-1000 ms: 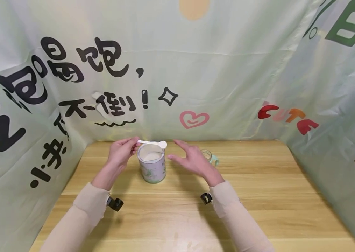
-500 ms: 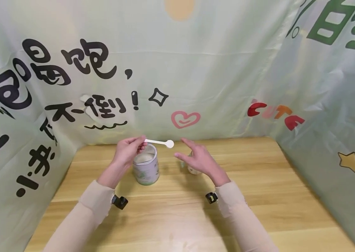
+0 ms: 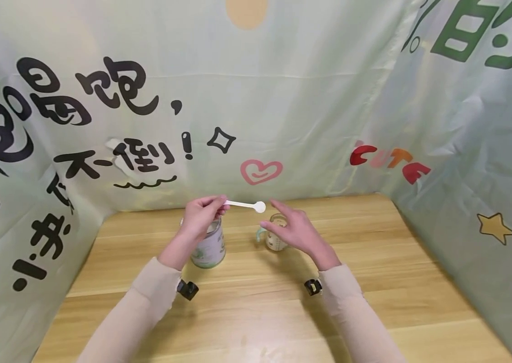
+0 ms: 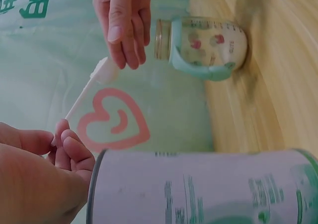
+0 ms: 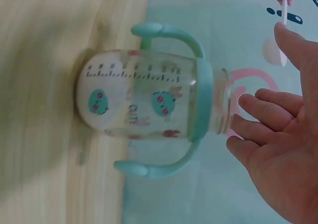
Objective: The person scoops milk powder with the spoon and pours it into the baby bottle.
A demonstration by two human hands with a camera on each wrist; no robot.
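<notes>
My left hand pinches the thin handle of a white measuring scoop, held level in the air between a lidless can and a baby bottle. White powder sits in the scoop's bowl in the left wrist view. The can, pale lilac with green print, stands below the left hand, which partly covers its rim. Over the bottle, my right hand has its fingers extended, close to the uncapped neck, holding nothing. The clear bottle has mint handles, printed marks and whitish contents near its base.
A wooden table carries the can and bottle. Printed pale-green cloth rises along its back and sides. A small black wrist camera hangs at the left sleeve, another black camera at the right.
The left hand has carried the scoop rightward from over the can's opening. The head view has swung right. The right hand stays extended, and the bottle now shows more fully beneath it.
</notes>
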